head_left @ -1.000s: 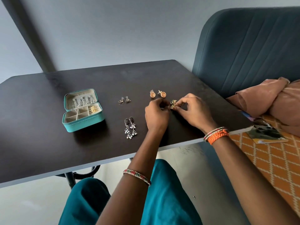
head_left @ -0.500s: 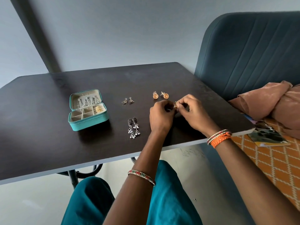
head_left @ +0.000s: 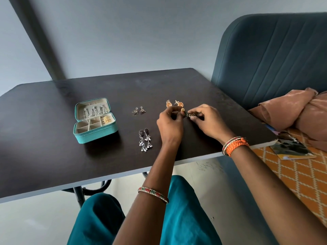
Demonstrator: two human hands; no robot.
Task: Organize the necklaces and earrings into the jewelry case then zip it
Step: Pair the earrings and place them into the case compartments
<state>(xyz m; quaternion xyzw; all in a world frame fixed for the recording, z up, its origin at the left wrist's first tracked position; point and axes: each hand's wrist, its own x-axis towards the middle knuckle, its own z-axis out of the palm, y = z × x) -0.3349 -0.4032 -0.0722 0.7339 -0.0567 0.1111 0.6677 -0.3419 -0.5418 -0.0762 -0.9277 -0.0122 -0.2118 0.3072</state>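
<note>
A teal jewelry case lies open at the left of the dark table, with necklaces hung in its lid and gold earrings in one compartment. My left hand and my right hand meet over the table's right middle, both pinching a small dark and gold earring between their fingertips. Two round orange-gold earrings lie just behind the hands. A small triangular pair lies left of them. A long silver dangling pair lies nearer the front edge.
A teal padded sofa back rises to the right of the table. A brown cloth bundle and a printed card lie on an orange patterned seat cover. The table's front edge runs just behind my knees.
The hands stay together at the same spot, still working the small earring; its dark and gold parts now show more between the fingertips. The view has shifted slightly.
</note>
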